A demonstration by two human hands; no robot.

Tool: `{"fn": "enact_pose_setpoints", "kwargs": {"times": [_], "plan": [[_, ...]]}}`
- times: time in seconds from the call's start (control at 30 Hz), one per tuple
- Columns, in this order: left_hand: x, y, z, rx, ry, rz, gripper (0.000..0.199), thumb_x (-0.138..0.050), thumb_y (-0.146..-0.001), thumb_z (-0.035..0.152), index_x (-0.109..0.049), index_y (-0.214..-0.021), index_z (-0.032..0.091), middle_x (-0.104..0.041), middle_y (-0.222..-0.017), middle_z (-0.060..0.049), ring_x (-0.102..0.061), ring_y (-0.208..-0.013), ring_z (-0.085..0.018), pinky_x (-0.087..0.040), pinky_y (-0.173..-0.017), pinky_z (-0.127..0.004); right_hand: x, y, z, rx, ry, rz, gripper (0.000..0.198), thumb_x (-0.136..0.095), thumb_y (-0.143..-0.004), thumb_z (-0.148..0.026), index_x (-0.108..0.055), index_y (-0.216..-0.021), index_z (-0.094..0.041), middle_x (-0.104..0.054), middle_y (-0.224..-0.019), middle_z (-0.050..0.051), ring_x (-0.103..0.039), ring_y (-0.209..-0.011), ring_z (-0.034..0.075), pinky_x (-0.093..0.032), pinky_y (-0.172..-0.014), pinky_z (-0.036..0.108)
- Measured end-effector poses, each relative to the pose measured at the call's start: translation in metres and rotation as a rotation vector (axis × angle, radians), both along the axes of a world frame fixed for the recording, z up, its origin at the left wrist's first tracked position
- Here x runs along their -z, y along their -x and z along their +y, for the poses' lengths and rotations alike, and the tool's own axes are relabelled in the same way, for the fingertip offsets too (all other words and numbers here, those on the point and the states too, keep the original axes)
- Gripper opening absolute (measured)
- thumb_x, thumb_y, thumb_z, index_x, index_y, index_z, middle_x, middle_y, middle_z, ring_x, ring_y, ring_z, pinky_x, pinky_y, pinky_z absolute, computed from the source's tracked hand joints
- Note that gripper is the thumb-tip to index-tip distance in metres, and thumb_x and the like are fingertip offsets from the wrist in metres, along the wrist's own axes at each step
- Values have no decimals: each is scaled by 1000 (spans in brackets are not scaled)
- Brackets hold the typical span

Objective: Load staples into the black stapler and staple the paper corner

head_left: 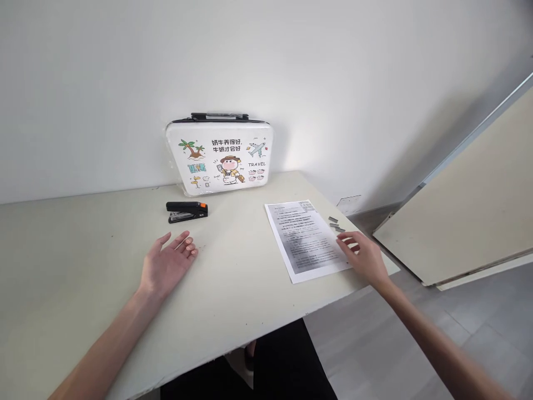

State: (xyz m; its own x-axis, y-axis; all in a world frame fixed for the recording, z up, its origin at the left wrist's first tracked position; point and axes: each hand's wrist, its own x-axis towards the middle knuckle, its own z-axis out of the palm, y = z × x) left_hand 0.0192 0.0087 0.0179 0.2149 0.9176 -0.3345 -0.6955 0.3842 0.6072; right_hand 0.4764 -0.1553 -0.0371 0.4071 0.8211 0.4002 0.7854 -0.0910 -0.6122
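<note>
The one table (229, 289) bears one stapler (187, 211), one sheet (306, 239); left fingers (181, 238) wide, right fingers (348, 235) narrow.

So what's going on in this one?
The person's left hand is open, palm up and holding nothing, just in front of a black stapler on the table. The right hand is at the right edge of the printed sheet, near some staple strips; whether it touches the sheet is unclear. A white cartoon carrying case stands behind, by the wall.

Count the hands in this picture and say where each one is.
2: the left hand, palm up, on the near side of the stapler; the right hand, by the right edge of the paper.
</note>
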Motion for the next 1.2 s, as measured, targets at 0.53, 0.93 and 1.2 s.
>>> {"fn": "enact_pose_setpoints", "kwargs": {"times": [0.53,0.93,1.2], "plan": [[5,27,-74,264,-449,617,18,-73,-90,36,-72,-89,18,-61,-84,-7,-54,-77,-20,-52,-76,-29,-1,103,-14,-372,79,470,38,-59,-98,-58,-71,-97,-23,-74,-83,6,-67,-68,21,-56,-70,36],[14,32,-119,239,-580,1239,41,-67,-89,66,-73,-97,26,-65,-76,-4,-61,-72,-23,-45,-66,-29,2,99,-17,-161,-102,653,42,-64,-93,-63,-69,-98,-22,-72,-79,7,-65,-65,21,-57,-61,34],[9,22,-128,41,-494,1196,39,-63,-93,64,-72,-96,25,-65,-76,-3,-62,-72,-22,-48,-73,-32,14,103,-15,-78,-64,540,40,-66,-90,-64,-72,-98,-25,-75,-82,8,-69,-67,24,-58,-60,34]]}}
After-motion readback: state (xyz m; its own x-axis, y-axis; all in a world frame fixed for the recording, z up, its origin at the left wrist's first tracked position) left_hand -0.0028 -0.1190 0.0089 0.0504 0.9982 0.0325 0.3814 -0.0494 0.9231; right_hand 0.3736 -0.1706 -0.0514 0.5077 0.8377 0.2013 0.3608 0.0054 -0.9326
